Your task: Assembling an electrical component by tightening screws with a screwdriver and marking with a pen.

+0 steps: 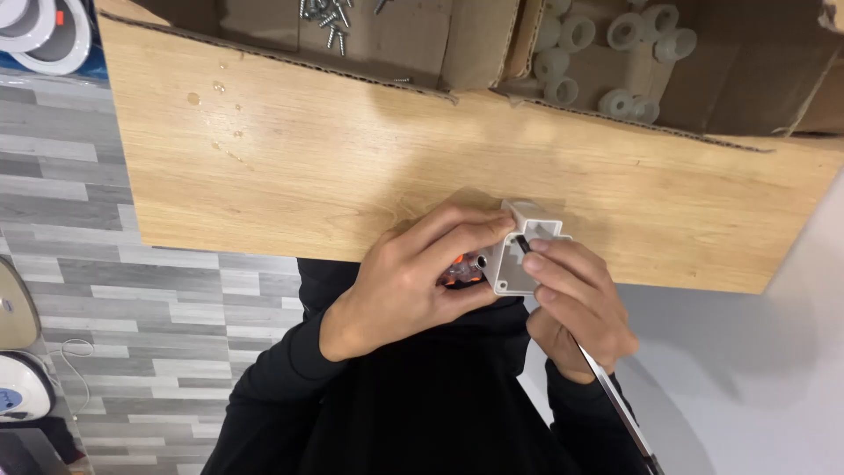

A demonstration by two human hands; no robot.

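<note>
Pale wood-grain boarding forms the surface (pixel 352 158), with grey plank flooring off to one side. The fingers (pixel 457 230) of the left hand (pixel 400 286) are curled closed around a small white plastic housing (pixel 519 255), pinning it at the near edge of the surface; something orange and metallic shows inside the palm, too hidden to name. The right hand (pixel 576 308) pinches a small dark piece (pixel 522 244) shut between fingertips, at the opening of the housing, while a long thin metal tool (pixel 620 409) runs back from that hand toward the body. Doing this well probably calls for a steady left grip and a square approach to the opening. The housing sits right at the edge, so little margin lies toward the body. Beyond, open wood gives room before the cardboard boxes of screws (pixel 330 19) and white plastic fittings (pixel 607 40).
</note>
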